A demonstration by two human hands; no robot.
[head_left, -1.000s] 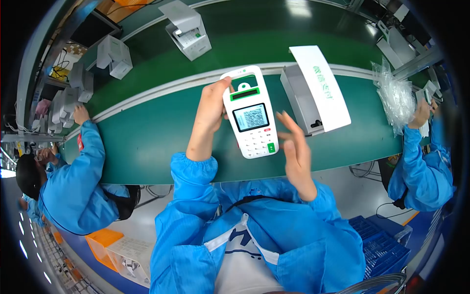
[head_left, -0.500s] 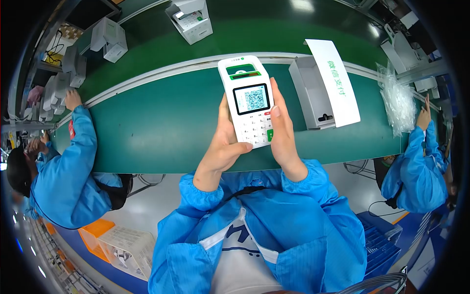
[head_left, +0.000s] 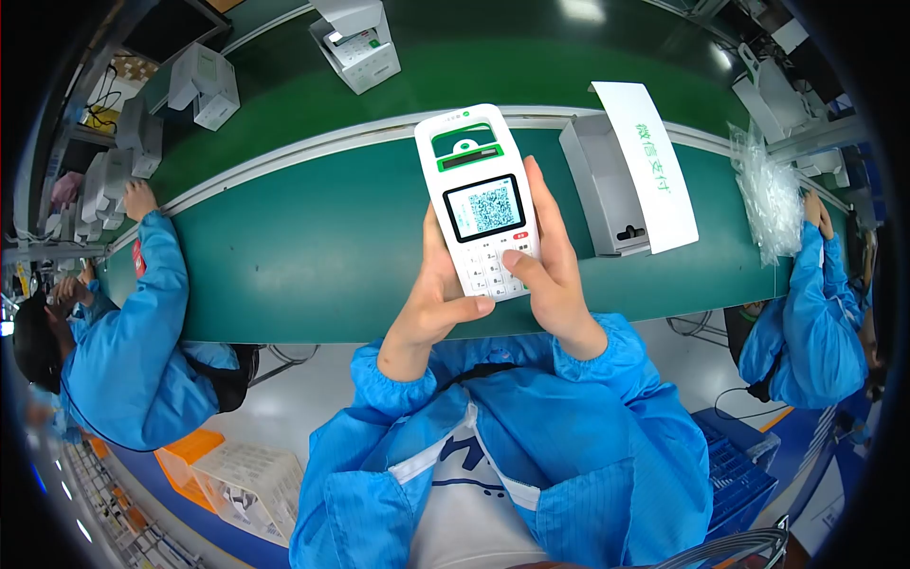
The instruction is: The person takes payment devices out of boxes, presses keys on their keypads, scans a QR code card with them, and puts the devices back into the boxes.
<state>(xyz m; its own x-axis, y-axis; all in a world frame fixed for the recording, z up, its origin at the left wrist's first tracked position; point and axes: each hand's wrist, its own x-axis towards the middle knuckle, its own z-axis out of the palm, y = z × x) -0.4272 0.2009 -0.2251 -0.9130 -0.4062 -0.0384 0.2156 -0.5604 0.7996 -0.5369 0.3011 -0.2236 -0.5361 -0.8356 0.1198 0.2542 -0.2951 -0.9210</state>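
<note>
A white handheld payment terminal [head_left: 485, 248] with a keypad and green trim is held up above the green bench. Its screen [head_left: 485, 208] shows a QR code. My left hand [head_left: 431, 303] grips the lower left side, thumb across the bottom corner. My right hand [head_left: 559, 284] wraps the right side, its thumb lying over the keypad and covering some keys. Right of the terminal stands an open white box [head_left: 607, 190], its lid [head_left: 649, 171] printed with green characters. A small dark shape shows in the box's lower end.
Clear plastic bags [head_left: 763, 194] lie at the bench's right end. On the green conveyor behind is an open box [head_left: 355, 57] with a terminal inside; another box [head_left: 209, 85] is further left. Co-workers in blue sleeves [head_left: 156, 294] sit at both sides.
My right thumb has moved from the terminal's right edge onto the keypad. The terminal has shifted slightly. The boxes on the conveyor have moved a little left; the right co-worker's hands have lowered.
</note>
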